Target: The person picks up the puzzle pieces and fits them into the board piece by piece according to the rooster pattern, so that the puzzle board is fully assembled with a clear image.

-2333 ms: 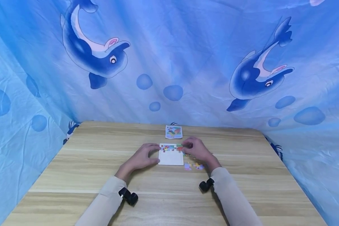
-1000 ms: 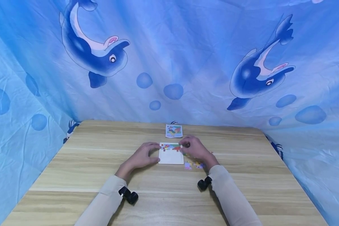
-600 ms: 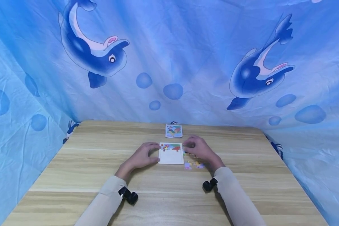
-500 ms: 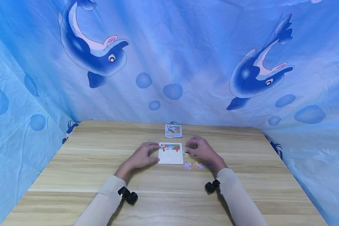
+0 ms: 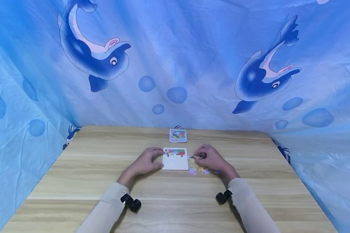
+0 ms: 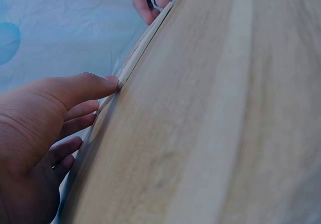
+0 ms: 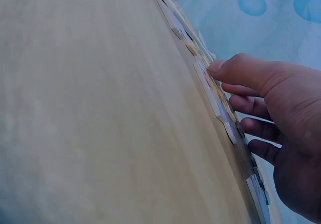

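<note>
A small white puzzle tray (image 5: 175,164) lies on the table in the head view, with a joined strip of colourful jigsaw pieces (image 5: 175,152) along its far side. My left hand (image 5: 145,161) holds the tray's left edge, thumb at the near corner and a finger farther up. In the left wrist view the thumb (image 6: 108,83) touches the tray's rim. My right hand (image 5: 211,158) is low over the loose jigsaw pieces (image 5: 204,170) right of the tray, thumb and forefinger apart. In the right wrist view the thumb (image 7: 220,68) is at the pieces; the forefinger's tip is hidden.
A picture card (image 5: 178,136) lies beyond the tray, showing a colourful bird-like figure. The wooden table (image 5: 169,200) ends at a blue curtain (image 5: 163,48) printed with dolphins. Black wrist cameras (image 5: 131,203) sit on both sleeves.
My right hand has left the tray's top right, where a piece now sits flush in the strip. It has moved right and nearer, down to the loose pieces. My left hand stays on the tray.
</note>
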Demonstrator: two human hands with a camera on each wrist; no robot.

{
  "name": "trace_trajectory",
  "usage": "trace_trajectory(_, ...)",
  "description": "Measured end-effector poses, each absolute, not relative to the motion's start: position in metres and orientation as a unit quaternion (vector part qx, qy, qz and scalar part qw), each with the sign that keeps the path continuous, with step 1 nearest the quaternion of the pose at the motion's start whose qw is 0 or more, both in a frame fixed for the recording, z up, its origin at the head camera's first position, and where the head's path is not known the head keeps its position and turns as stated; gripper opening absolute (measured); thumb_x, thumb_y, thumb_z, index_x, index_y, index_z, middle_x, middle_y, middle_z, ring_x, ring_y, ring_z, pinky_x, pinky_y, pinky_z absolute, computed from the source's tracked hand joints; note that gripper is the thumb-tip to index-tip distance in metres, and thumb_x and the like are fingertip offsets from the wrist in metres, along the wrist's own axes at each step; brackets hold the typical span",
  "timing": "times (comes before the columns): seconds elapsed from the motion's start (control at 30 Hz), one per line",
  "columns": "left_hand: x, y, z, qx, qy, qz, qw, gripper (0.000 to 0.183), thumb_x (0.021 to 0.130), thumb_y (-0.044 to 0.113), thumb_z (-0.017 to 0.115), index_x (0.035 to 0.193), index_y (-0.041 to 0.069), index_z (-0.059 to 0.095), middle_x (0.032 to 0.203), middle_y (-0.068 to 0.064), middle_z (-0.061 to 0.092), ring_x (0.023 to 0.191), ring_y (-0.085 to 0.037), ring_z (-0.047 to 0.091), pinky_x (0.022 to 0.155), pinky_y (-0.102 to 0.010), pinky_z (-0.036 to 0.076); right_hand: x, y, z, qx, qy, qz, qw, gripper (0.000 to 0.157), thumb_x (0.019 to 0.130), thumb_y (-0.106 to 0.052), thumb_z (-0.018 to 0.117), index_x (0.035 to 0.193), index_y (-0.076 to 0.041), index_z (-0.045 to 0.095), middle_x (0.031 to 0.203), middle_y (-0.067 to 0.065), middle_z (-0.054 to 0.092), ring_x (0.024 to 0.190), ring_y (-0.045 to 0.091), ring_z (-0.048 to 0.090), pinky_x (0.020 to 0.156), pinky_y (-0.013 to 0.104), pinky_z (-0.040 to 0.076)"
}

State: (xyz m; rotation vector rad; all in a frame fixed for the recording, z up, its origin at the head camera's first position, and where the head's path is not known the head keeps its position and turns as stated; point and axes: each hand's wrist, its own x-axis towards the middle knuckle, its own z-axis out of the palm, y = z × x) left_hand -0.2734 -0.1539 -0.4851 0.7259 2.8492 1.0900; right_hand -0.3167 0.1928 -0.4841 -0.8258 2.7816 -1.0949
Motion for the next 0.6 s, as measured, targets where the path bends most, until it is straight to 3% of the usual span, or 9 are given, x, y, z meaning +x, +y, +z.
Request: trace_trajectory(0.6, -0.2733, -0.1541, -0.4862, 0.232, 0.907, 0.351, 0.002, 0.054, 0.089, 0.026, 0.077, 0.14, 0.01, 0.064, 0.153, -0.015, 0.054, 0.147, -0.042, 0.042, 0.121, -0.065, 0.034, -0.317, 0.1913, -0.4868, -0.274, 0.9, -0.339, 0.009, 0.016, 0.086, -0.019, 0.081, 0.102, -0.022, 0.081, 0.109, -0.004, 0.071, 0.105, 0.017, 0.056, 0.091, 0.037, 0.05)
